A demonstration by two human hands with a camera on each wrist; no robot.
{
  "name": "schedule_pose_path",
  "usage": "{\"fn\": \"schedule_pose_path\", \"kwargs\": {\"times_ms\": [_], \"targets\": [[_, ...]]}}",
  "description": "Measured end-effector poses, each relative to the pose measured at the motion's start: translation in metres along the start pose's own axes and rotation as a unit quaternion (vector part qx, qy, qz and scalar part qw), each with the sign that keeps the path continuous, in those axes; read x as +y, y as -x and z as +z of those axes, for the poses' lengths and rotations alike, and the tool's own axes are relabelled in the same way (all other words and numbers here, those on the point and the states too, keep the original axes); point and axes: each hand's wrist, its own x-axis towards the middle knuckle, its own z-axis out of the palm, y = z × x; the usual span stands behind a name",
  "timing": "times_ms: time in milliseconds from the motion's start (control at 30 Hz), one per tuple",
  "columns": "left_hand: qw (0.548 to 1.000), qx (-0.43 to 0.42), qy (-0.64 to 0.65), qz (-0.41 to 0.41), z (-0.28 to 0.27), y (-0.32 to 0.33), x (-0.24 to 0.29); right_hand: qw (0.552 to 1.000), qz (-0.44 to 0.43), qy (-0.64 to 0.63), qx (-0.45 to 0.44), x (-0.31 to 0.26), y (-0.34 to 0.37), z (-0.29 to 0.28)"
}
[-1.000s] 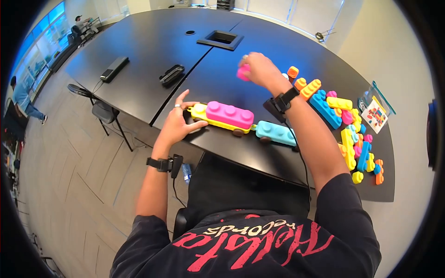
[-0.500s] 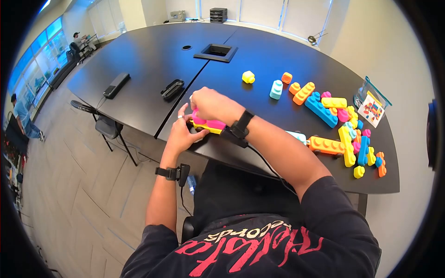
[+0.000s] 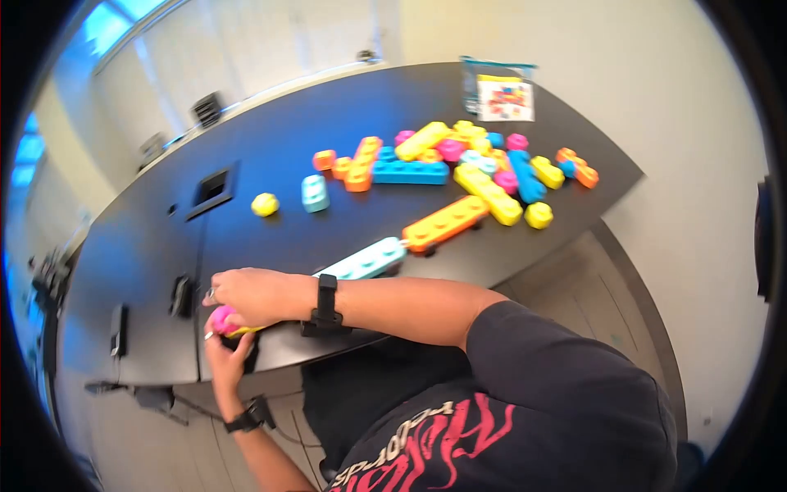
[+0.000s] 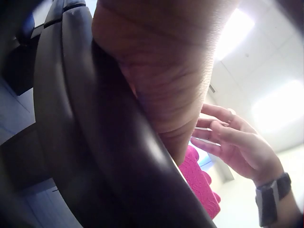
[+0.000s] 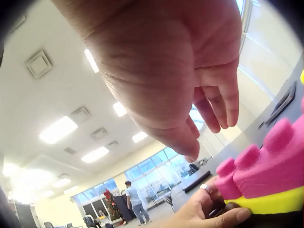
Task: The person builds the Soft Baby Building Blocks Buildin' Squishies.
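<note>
The left hand point(image 3: 225, 365) holds the end of a yellow toy train car point(image 5: 270, 203), thumb along its near side by a dark wheel. On the car sit a long pink block point(image 5: 275, 168) and, at its end, a small pink block point(image 5: 227, 181). Just above the blocks hovers the right hand point(image 5: 175, 80), fingers relaxed and apart from them; in the head view it hides most of the car. Behind the right forearm stretch a light blue car point(image 3: 365, 260) and an orange car point(image 3: 447, 223) in a row.
A heap of colourful blocks, including a long blue block point(image 3: 410, 171), lies farther back. Nearer stand a yellow block point(image 3: 265, 205) and a light blue block point(image 3: 315, 193). A plastic bag with a picture card point(image 3: 505, 99) is at the far edge. A black case point(image 3: 181, 296) lies left.
The right hand brought a small pink block leftward to the yellow car's end, let go of it there and lifted slightly. The left hand stayed at the car; the head view swung right.
</note>
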Motion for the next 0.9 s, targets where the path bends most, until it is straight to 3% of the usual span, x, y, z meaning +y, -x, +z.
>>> {"fn": "schedule_pose_path", "kwargs": {"times_ms": [33, 100, 133, 200, 233, 267, 333, 400, 467, 500, 533, 567, 633, 667, 700, 800, 867, 900], "targets": [[0.999, -0.025, -0.019, 0.013, -0.001, -0.001, 0.000, 1.000, 0.005, 0.001, 0.020, 0.001, 0.022, -0.017], [0.993, -0.013, 0.117, -0.018, 0.003, 0.000, 0.009, 0.998, 0.047, 0.022, 0.033, 0.010, 0.072, -0.056], [0.988, -0.021, 0.148, -0.042, 0.001, 0.000, -0.001, 0.996, 0.040, 0.040, 0.070, 0.031, 0.097, -0.066], [0.989, -0.028, 0.134, -0.050, -0.007, -0.002, -0.015, 0.969, 0.146, 0.034, 0.195, 0.068, 0.158, -0.090], [0.986, -0.039, 0.153, -0.055, -0.012, -0.004, -0.017, 0.955, 0.210, 0.034, 0.206, 0.053, 0.183, -0.116], [0.989, -0.057, 0.122, -0.063, -0.018, -0.006, -0.019, 0.940, 0.186, 0.016, 0.286, 0.042, 0.204, -0.128], [0.984, -0.064, 0.154, -0.065, -0.025, -0.012, -0.011, 0.921, 0.193, -0.020, 0.338, 0.003, 0.230, -0.155], [0.974, -0.073, 0.204, -0.065, -0.021, -0.017, -0.011, 0.918, 0.243, -0.010, 0.312, -0.003, 0.253, -0.172], [0.965, -0.073, 0.241, -0.069, -0.014, -0.021, -0.007, 0.912, 0.291, 0.044, 0.285, 0.039, 0.281, -0.178], [0.961, -0.075, 0.257, -0.075, -0.010, -0.021, -0.005, 0.875, 0.350, 0.060, 0.328, 0.056, 0.292, -0.179], [0.968, -0.062, 0.232, -0.073, -0.006, -0.021, -0.006, 0.875, 0.338, 0.087, 0.337, 0.065, 0.299, -0.182], [0.976, -0.042, 0.200, -0.080, -0.005, -0.021, -0.008, 0.832, 0.435, 0.138, 0.315, 0.058, 0.293, -0.187], [0.972, -0.037, 0.213, -0.094, -0.005, -0.019, -0.010, 0.878, 0.311, 0.038, 0.361, 0.035, 0.271, -0.197], [0.971, -0.030, 0.216, -0.098, -0.004, -0.017, -0.007, 0.884, 0.321, 0.036, 0.337, 0.018, 0.255, -0.200], [0.970, -0.025, 0.224, -0.093, 0.000, -0.018, -0.004, 0.902, 0.275, 0.003, 0.333, 0.013, 0.244, -0.197], [0.984, -0.029, 0.163, -0.064, 0.001, -0.019, -0.002, 0.933, 0.264, -0.009, 0.244, -0.040, 0.191, -0.197], [0.991, -0.037, 0.119, -0.041, 0.001, -0.019, 0.001, 0.952, 0.275, 0.042, 0.129, -0.041, 0.165, -0.197], [0.991, -0.032, 0.119, -0.046, 0.001, -0.019, 0.005, 0.954, 0.271, 0.040, 0.124, -0.024, 0.155, -0.193]]}}
